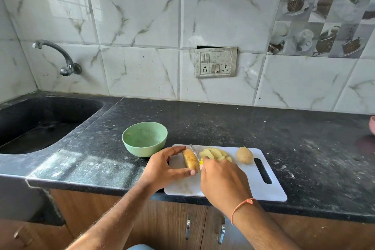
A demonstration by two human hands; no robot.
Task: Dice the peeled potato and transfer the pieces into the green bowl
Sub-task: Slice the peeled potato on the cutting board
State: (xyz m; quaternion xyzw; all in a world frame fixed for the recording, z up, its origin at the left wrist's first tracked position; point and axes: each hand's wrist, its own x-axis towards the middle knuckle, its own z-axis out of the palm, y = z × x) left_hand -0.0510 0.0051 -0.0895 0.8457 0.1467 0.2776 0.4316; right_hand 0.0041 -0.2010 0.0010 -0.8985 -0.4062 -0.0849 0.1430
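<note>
A white cutting board (269,191) lies on the black counter at its front edge. My left hand (162,166) pinches a yellow potato chunk (190,160) on the board's left part. My right hand (221,178) grips a knife (194,151) with a yellow handle; its blade rests against the chunk's right side. Several cut potato slices (215,154) are piled just beyond my right hand. A whole potato (245,155) sits to their right. The green bowl (144,135) stands off the board's far left corner, with only a few specks inside.
A black sink (40,122) is sunk into the counter at the left, with a metal tap (60,57) on the wall above it. A switch panel (216,62) is on the tiled wall. A pink object (372,128) shows at the right edge.
</note>
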